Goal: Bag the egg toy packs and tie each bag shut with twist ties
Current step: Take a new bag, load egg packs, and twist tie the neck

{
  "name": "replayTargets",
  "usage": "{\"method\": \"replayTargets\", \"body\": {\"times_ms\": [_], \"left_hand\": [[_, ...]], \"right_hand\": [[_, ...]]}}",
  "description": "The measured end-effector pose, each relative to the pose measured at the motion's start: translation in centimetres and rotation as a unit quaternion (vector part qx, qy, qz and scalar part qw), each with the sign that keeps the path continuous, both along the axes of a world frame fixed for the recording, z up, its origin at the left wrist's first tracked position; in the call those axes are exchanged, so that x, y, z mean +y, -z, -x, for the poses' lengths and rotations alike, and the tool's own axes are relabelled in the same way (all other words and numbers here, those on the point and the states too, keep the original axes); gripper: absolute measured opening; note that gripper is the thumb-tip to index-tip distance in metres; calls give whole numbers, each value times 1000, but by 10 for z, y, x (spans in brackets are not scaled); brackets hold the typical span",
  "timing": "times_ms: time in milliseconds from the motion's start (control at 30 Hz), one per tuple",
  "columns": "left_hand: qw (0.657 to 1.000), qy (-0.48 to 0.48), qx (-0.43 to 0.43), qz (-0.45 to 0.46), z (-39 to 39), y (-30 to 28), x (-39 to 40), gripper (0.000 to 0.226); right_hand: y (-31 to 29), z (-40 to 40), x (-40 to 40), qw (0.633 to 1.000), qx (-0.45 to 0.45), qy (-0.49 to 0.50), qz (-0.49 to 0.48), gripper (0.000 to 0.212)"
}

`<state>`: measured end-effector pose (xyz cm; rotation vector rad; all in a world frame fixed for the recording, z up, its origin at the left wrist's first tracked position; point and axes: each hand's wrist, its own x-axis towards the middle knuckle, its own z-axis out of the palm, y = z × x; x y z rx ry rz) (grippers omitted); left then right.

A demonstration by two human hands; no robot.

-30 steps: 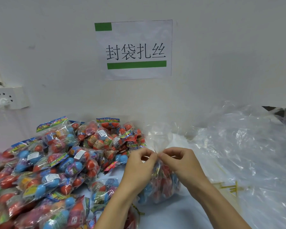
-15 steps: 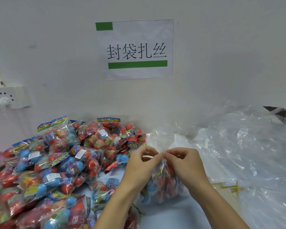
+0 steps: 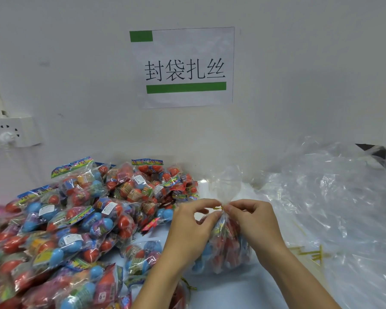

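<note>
Packing workstation: wall sign (image 3: 183,68), toy-pack heap (image 3: 80,219)

Wall sign (image 3: 182,67) — "封袋扎丝"; pack (image 3: 103,293) — "6+"

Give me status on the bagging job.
Done: at least one tied bag near the bottom edge. In hand: both hands, left and right, pinch a gold twist tie at the filled bag's neck. Left: the big pile of loose packs.

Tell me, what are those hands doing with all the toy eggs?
A person is tying a bag of egg toys shut. Both hands, left hand and right hand, pinch a gold twist tie at the bag's gathered neck. A pile of packs lies to the left, and empty clear bags to the right.
</note>
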<state>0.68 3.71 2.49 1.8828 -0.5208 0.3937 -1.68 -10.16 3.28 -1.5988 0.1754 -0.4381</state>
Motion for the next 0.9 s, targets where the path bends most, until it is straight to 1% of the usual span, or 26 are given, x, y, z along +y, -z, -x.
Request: {"method": "replayTargets", "body": {"times_ms": [133, 200, 433, 633, 767, 900], "left_hand": [[996, -8, -88, 9, 0, -2, 0, 18], [994, -6, -109, 10, 0, -2, 0, 16], [996, 6, -87, 1, -1, 0, -2, 17], [996, 20, -80, -41, 0, 2, -1, 13], [996, 21, -68, -52, -1, 5, -1, 9], [998, 19, -53, -36, -2, 4, -1, 13]], "right_hand": [[-2, -1, 0, 1000, -17, -2, -5, 19], [-2, -1, 0, 1000, -22, -1, -2, 21], [-1, -1, -1, 1000, -22, -4, 2, 25], [1, -1, 0, 1000, -24, -2, 4, 29], [3, -2, 0, 999, -35, -2, 28, 24], [4, -3, 1, 998, -48, -3, 49, 22]]}}
